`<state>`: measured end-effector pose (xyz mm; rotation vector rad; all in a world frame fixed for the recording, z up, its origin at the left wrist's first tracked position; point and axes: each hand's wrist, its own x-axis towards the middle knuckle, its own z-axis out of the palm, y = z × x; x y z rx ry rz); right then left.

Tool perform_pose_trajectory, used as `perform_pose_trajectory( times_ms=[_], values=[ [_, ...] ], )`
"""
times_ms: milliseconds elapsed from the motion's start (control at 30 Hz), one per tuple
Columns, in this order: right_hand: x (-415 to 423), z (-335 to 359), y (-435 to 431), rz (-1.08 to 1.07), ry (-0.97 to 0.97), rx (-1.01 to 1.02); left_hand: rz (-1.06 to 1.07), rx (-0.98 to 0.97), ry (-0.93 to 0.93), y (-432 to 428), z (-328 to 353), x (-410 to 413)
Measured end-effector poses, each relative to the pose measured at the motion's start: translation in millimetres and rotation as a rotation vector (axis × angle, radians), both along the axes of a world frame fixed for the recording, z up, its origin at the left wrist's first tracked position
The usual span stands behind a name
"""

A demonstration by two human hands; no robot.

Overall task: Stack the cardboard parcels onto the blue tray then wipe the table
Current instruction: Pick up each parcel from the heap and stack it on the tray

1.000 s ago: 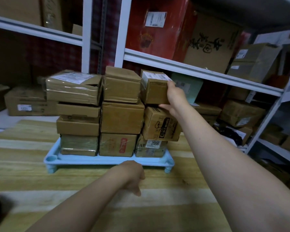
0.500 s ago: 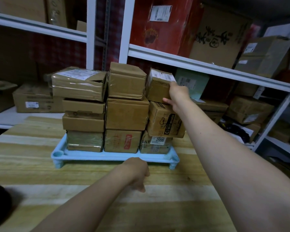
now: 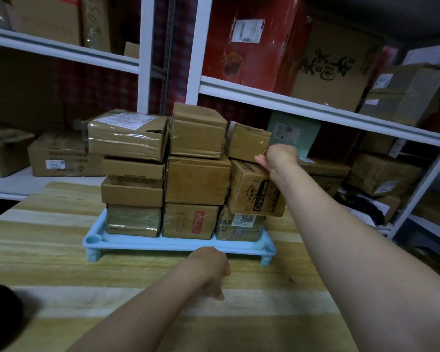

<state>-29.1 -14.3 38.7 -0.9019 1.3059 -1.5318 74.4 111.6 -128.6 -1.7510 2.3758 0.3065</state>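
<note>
A light blue tray point(image 3: 163, 246) stands on the wooden table point(image 3: 61, 262) and carries three columns of cardboard parcels, each about three high. My right hand point(image 3: 277, 156) grips the right end of a small brown parcel point(image 3: 248, 141) on top of the right column, thumb under its lower edge. That parcel rests on a printed box point(image 3: 254, 191), which overhangs the tray to the right. My left hand point(image 3: 211, 268) hovers just in front of the tray's front rim, fingers loosely curled downward and holding nothing.
White metal shelving point(image 3: 290, 102) full of cartons and a big red box point(image 3: 252, 41) rises right behind the tray. More boxes fill the low shelf point(image 3: 10, 181) at the left. A dark round object point(image 3: 0, 316) lies at the table's near left edge.
The small top parcel has been turned, so its white label no longer faces up, and it now sits down on the right column. My left hand has stayed in place.
</note>
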Motion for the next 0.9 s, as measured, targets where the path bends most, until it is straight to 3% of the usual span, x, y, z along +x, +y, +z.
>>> perform_pose_trajectory(
  times_ms=[267,433,600,700,900],
  values=[
    [-3,1,5,0.085,-0.1,0.05,0.004,0.007,0.005,-1,1,1],
    [-19,-7,27,0.108,0.097,-0.098,0.016,0.044,-0.006,2,0,-3],
    [-73,-38,34,-0.086,0.153,-0.199,-0.029,-0.048,-0.043,5,5,-41],
    [-121,-68,32,-0.155,0.081,-0.075,-0.074,-0.167,0.097,1,3,-77],
    [-242,-142,34,-0.263,0.012,0.255,-0.115,-0.159,0.249,-24,-6,-155]
  ],
)
